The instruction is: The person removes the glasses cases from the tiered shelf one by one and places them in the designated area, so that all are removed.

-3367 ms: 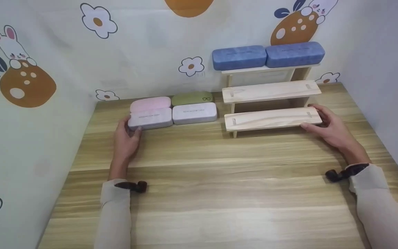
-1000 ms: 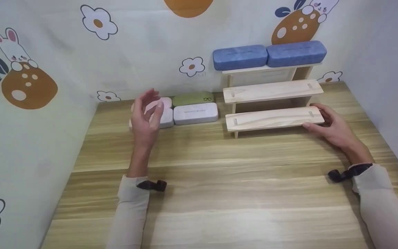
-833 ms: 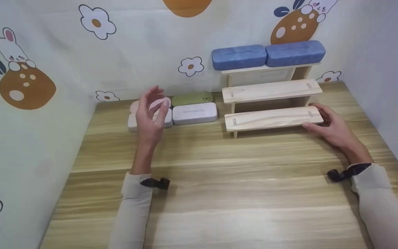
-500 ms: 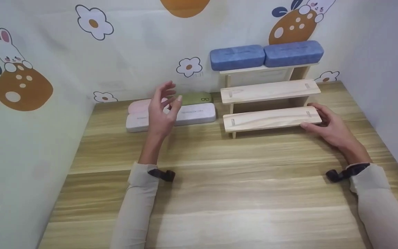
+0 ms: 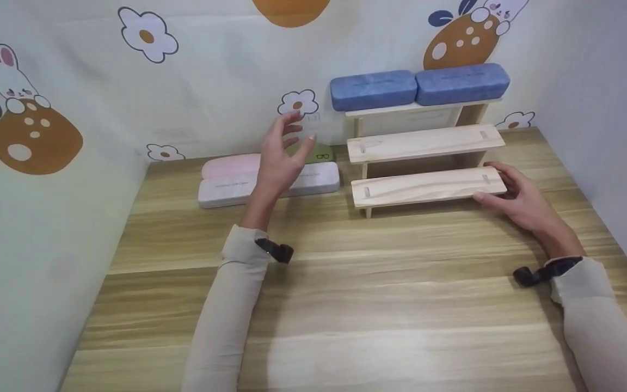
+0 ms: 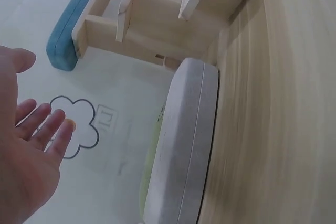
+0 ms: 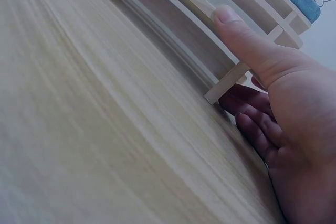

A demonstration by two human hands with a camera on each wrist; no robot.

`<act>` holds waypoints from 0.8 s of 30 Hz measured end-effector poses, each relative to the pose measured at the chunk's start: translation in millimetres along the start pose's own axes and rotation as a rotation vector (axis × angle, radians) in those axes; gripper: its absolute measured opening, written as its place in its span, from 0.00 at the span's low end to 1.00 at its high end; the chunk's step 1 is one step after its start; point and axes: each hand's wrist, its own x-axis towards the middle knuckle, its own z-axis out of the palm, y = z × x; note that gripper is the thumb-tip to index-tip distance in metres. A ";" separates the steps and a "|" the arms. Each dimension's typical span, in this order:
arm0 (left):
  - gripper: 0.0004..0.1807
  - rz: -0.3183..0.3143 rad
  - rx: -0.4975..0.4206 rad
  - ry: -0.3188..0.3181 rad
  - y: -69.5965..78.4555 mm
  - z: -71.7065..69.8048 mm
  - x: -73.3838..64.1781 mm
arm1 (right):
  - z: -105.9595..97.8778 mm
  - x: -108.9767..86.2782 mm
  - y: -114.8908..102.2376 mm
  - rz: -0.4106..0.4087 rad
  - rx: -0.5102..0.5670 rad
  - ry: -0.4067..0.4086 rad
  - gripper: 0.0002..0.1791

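Pale wood shelf (image 5: 428, 188), three steps, stood on the table (image 5: 346, 305) near the back wall (image 5: 226, 81). Left blue case (image 5: 373, 91) and right blue case (image 5: 462, 85) sat end to end on its top step. Left of it, four more cases lay on the table: pink case (image 5: 232, 165) and green case (image 5: 322, 153) behind, left white case (image 5: 223, 190) and right white case (image 5: 321, 178) in front. Whether the whites touched: hidden by the left arm.

Right hand (image 5: 520, 198) was clamped on the shelf's right end, thumb at the bottom step's front edge, fingers behind the leg. Left hand (image 5: 282, 163) held nothing, thumb and fingers apart, raised off the right white case.

My read on doing it well: right hand only needed a light steadying hold, no sideways pull, since the blue cases up top looked easy to jog. Left hand needed height to clear the cases, and any grasp was best made across a case's narrow width. Gap between right white case and shelf looked tight, so thumb-side clearance mattered.
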 end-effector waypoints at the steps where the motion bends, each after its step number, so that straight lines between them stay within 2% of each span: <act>1: 0.34 0.003 -0.002 -0.007 1.2 3.2 2.0 | -0.1 0.0 -0.6 0.004 -0.006 0.002 0.41; 11: 0.38 0.009 -0.072 -0.087 17.7 32.1 23.3 | -0.1 -0.8 -3.0 0.024 0.001 0.004 0.40; 18: 0.44 -0.017 -0.002 -0.161 30.0 43.6 34.2 | -0.6 -0.4 -4.0 0.027 0.016 0.004 0.39; 24: 0.43 0.030 0.048 -0.144 35.0 51.3 40.6 | -1.0 -1.1 -3.4 0.038 0.004 0.004 0.39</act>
